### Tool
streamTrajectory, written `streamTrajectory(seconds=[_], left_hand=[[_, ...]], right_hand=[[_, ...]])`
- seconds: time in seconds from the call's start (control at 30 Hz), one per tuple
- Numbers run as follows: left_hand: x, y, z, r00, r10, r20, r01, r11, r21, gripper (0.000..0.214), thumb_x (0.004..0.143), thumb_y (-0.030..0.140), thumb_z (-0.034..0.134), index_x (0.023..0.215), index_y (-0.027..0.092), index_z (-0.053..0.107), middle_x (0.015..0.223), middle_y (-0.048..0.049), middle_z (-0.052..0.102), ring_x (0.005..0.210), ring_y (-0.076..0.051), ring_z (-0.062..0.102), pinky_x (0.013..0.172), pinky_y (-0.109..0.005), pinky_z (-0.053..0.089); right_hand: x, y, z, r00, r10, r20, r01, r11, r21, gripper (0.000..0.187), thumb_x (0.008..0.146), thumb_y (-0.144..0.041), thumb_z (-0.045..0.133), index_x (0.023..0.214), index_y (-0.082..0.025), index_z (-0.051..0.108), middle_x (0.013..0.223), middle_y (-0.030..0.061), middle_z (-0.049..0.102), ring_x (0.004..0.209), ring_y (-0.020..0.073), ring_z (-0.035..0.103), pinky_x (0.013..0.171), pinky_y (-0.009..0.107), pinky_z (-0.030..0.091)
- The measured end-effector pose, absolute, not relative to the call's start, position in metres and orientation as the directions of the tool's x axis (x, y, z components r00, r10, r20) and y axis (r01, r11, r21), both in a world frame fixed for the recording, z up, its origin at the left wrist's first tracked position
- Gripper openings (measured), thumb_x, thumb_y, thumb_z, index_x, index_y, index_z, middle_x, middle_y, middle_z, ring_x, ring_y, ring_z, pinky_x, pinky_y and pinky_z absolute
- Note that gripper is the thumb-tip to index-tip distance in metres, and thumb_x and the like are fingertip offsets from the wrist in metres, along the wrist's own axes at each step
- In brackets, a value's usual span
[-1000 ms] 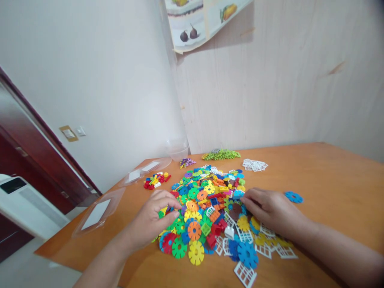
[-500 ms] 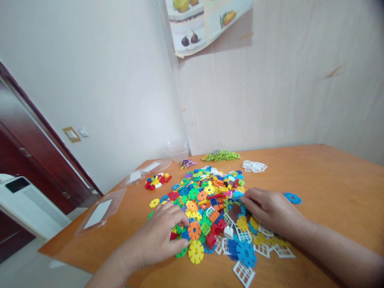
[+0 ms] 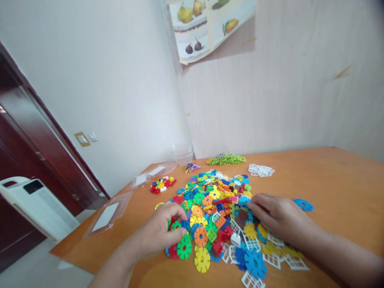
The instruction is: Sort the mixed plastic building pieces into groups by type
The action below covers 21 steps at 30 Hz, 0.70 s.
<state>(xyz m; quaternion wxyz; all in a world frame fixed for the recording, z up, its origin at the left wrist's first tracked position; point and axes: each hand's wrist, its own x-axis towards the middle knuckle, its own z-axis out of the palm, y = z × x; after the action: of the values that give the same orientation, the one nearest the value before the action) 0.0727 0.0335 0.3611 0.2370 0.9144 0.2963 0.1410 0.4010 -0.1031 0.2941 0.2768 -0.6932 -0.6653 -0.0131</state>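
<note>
A heaped pile of plastic building pieces covers the middle of the table, with notched flower-shaped discs, small bricks and white lattice window pieces mixed together. My left hand [image 3: 162,228] is over the pile's left side, fingers curled and thumb apart, with nothing visible in its grasp. Close to its thumb are a green disc [image 3: 184,247] and an orange disc [image 3: 201,236]. On the right side, my right hand [image 3: 277,214] has its fingers pressed together at the pile's edge, beside a blue disc [image 3: 243,200]; whatever its fingertips grip is hidden. Below them is a yellow disc [image 3: 250,231].
Sorted heaps lie behind the pile: red and yellow bricks [image 3: 163,185], purple pieces [image 3: 192,167], green pieces [image 3: 227,159] and white window pieces [image 3: 261,170]. A clear tub [image 3: 182,155] stands by the wall. Clear lids [image 3: 121,204] lie left; a blue disc [image 3: 303,205] lies right.
The view has shifted slightly, so everything sits a little lower and further right. My left hand has drawn back a little from the orange disc, and the green disc beside it now shows fully.
</note>
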Motion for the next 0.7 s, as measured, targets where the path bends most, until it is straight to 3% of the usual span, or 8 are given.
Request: streamTrajectory(seconds=[0.1,0.2,0.33,0.4,0.7], left_hand=[[0.069,0.059,0.360,0.649,0.744,0.156,0.422,-0.524,0.740,0.019,0.078,0.032,0.063,0.093,0.020,0.062,0.090,-0.0028,0.065,0.084,-0.017,0.060,0.077,-0.030,0.048],[0.064,0.097,0.352,0.380,0.886,0.266,0.305,-0.391,0.868,0.033,0.078,0.042,0.066,0.100,0.017,0.064,0.096,-0.0055,0.068,0.089,-0.020,0.062,0.079,-0.031,0.049],[0.051,0.158,0.337,0.054,0.932,0.358,0.237,-0.360,0.902,0.042,0.073,0.047,0.068,0.100,0.016,0.066,0.096,-0.0062,0.071,0.090,-0.021,0.064,0.080,-0.031,0.049],[0.045,0.184,0.329,-0.062,0.931,0.359,0.292,-0.327,0.899,0.045,0.070,0.046,0.067,0.103,0.015,0.065,0.094,-0.0063,0.071,0.084,-0.021,0.065,0.075,-0.031,0.051],[0.041,0.232,0.305,-0.128,0.928,0.351,0.464,-0.256,0.848,0.031,0.066,0.036,0.069,0.090,0.016,0.066,0.084,-0.0055,0.071,0.079,-0.021,0.066,0.072,-0.031,0.049]], right_hand=[[0.402,-0.102,0.291,0.114,0.909,0.401,0.924,0.052,-0.379,0.032,0.097,-0.044,0.042,0.076,-0.024,0.057,0.071,0.0013,0.066,0.065,0.0172,0.062,0.061,0.027,0.040],[0.404,-0.101,0.288,0.103,0.911,0.400,0.922,0.064,-0.383,0.033,0.098,-0.044,0.042,0.076,-0.024,0.056,0.072,0.0015,0.066,0.064,0.0168,0.061,0.060,0.027,0.040],[0.404,-0.101,0.287,0.102,0.921,0.376,0.922,0.055,-0.384,0.035,0.099,-0.046,0.039,0.077,-0.024,0.056,0.072,0.0013,0.065,0.065,0.0165,0.060,0.060,0.027,0.041],[0.403,-0.101,0.287,0.105,0.926,0.362,0.921,0.047,-0.387,0.036,0.099,-0.047,0.038,0.077,-0.024,0.055,0.073,0.0012,0.065,0.065,0.0165,0.061,0.061,0.028,0.041],[0.402,-0.100,0.287,0.108,0.933,0.342,0.918,0.038,-0.394,0.035,0.100,-0.047,0.038,0.083,-0.026,0.061,0.077,0.0016,0.068,0.069,0.0180,0.064,0.063,0.028,0.045]])
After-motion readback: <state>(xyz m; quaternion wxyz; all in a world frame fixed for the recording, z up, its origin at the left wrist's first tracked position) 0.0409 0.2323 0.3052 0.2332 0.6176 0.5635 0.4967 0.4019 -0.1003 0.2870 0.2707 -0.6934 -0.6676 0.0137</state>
